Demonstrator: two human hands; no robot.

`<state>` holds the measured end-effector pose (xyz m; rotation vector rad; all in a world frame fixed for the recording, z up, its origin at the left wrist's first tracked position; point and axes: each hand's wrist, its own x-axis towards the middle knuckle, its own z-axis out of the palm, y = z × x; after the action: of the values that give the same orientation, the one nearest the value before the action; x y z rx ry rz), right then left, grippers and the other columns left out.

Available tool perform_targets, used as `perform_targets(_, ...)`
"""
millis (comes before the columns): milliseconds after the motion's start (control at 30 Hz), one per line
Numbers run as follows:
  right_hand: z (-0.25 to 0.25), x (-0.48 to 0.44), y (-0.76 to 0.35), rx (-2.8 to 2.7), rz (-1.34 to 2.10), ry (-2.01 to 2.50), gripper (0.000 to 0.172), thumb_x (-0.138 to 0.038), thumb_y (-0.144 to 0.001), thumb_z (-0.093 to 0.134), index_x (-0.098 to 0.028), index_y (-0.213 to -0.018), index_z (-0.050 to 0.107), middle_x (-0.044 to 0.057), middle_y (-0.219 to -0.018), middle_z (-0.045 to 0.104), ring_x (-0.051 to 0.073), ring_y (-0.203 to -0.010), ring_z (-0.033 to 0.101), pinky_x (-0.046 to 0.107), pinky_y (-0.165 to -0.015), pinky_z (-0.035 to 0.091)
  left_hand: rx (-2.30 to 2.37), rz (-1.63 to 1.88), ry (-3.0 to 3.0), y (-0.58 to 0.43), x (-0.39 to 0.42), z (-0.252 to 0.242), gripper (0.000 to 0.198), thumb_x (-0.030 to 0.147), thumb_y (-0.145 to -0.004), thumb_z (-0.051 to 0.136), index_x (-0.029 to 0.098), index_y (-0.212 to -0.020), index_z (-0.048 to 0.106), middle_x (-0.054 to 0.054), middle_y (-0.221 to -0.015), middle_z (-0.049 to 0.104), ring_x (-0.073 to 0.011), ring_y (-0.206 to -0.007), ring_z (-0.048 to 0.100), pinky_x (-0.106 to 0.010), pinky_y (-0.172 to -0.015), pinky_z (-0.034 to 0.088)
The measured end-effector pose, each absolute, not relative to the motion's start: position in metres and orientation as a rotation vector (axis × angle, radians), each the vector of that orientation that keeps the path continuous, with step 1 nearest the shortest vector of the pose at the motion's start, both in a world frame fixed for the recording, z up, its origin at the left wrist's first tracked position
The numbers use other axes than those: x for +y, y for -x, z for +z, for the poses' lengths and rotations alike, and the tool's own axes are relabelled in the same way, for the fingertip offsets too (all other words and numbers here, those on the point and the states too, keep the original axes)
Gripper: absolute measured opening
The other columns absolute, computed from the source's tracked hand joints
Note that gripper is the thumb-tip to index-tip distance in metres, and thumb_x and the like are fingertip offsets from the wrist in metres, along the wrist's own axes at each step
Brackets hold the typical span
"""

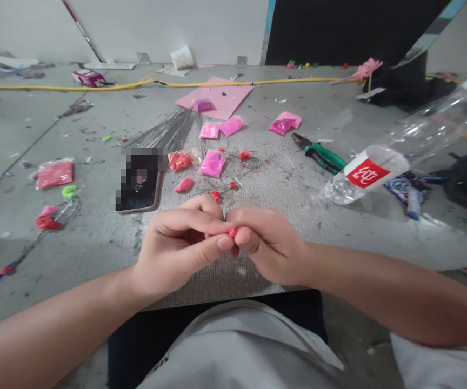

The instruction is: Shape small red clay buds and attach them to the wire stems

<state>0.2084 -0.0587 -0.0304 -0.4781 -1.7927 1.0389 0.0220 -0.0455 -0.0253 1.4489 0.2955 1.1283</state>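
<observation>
Between the fingertips of both hands is a small coral-red clay rose (233, 232), partly covered by the fingers. My left hand (177, 243) pinches it from the left with thumb and index finger. From the right, my right hand (272, 243) presses thumb and fingers against it. Just beyond the hands lie small red clay flowers (216, 195) on thin wires and a pink clay lump (184, 185). Packets of red clay (180, 160) and bright pink clay (212, 163) rest behind them.
A phone (140, 181) lies left of the packets, near a bundle of thin wires (168, 129). Green-handled pliers (322, 155) and a tilted plastic bottle (412, 135) are on the right. A yellow cable (217, 84) crosses the back. Red clay pieces (48, 219) lie far left.
</observation>
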Motion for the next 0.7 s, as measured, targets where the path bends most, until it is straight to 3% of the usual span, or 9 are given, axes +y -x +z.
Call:
perform_targets(533, -0.0318, -0.0587, -0.2113, -1.843, 1.023, 0.464, 0.037, -0.042, -0.109, 0.05, -0.016, -0.085, 0.063, -0.001, -0.075, 0.058, 0.01, -0.069, 0.055, 0.023, -0.064, 0.044, 0.384, 1.136, -1.527, -0.0216, -0.0456, -0.0189, 0.02, 0.016, -0.089, 0.079, 0.027, -0.104, 0.085, -0.001, -0.079, 0.062, -0.0089, -0.064, 0.066, -0.02, -0.057, 0.058)
perform_targets(700, -0.0325, -0.0593, -0.2113, -1.861, 1.04, 0.497, 0.042, -0.049, -0.108, 0.048, -0.016, -0.087, 0.064, -0.001, -0.075, 0.057, 0.01, -0.069, 0.055, 0.024, -0.065, 0.043, 0.365, 1.125, -1.533, -0.023, -0.0455, -0.0165, 0.018, 0.017, -0.089, 0.078, 0.026, -0.103, 0.085, -0.002, -0.078, 0.062, -0.009, -0.063, 0.064, -0.02, -0.056, 0.057)
